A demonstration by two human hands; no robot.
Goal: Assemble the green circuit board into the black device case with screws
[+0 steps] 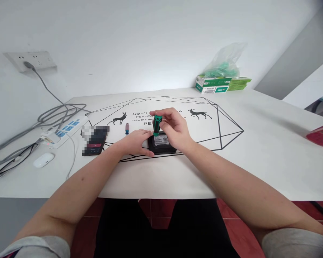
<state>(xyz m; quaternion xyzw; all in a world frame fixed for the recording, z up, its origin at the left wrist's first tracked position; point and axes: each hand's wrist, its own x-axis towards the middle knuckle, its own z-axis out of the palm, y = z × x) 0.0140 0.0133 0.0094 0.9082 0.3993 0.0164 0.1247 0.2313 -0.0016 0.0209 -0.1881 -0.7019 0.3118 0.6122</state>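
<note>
A flat black device [165, 148] with a white printed label lies on the table in front of me. My left hand [137, 142] grips its left side, thumb at the near corner and fingers at the far edge. Above the device, my right hand [176, 129] is closed round the handle of a green and black screwdriver [157, 125]. The screwdriver stands upright, its tip end down over the label side; I cannot make out whether the tip touches. Part of the device is hidden by my right hand. A smaller screwdriver [127, 129] lies beyond my left hand.
To the left are a phone [96, 141], a power strip [70, 129] with tangled grey cables, glasses [14, 161] and a white earbud case [43, 160]. Green and white boxes [213, 85] with a plastic bag [226, 61] stand against the wall. A red object [321, 135] sits at the right.
</note>
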